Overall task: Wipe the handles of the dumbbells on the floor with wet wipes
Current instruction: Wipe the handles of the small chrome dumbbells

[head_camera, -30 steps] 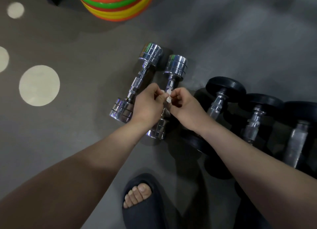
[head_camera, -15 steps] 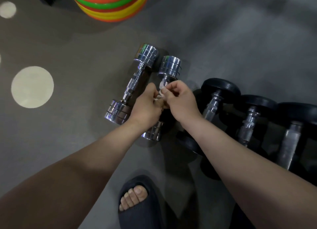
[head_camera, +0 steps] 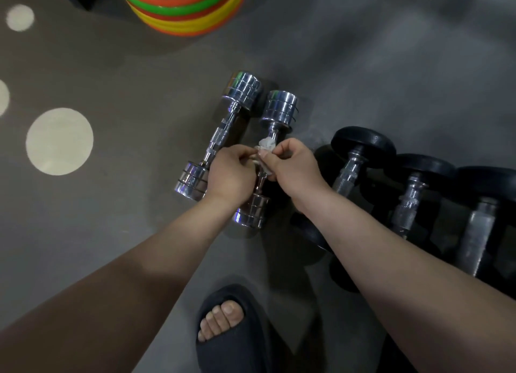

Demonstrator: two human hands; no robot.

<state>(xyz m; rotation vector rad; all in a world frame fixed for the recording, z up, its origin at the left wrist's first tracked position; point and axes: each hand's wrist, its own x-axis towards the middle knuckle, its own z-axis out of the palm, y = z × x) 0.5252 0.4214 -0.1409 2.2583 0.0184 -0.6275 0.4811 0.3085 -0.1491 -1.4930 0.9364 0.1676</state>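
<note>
Head view, looking down at a grey floor (head_camera: 363, 65).

Two chrome dumbbells lie side by side at centre, nearly parallel and very close together. The first chrome dumbbell (head_camera: 220, 135) has its knurled handle fully exposed. The second chrome dumbbell (head_camera: 280, 104) lies just to its right, with its handle mostly hidden by the hands.

Left hand (head_camera: 229, 171): fingers curled, tips pinching one side of the wet wipe (head_camera: 266, 145). Right hand (head_camera: 296, 166): fingers also curled, pinching the other side. The wipe is a small crumpled white wad held between both hands, directly over the upper part of the second dumbbell's handle, just below its far head. Whether the wipe actually touches the handle cannot be told.

The black dumbbells (head_camera: 363, 142), three with rubber heads and metal handles, lie in a row to the right.

A stack of coloured discs (head_camera: 181, 7) sits at the top edge. Pale round spots (head_camera: 59, 141) mark the floor at left. A foot in a dark slipper (head_camera: 231, 330) is at the bottom centre.
</note>
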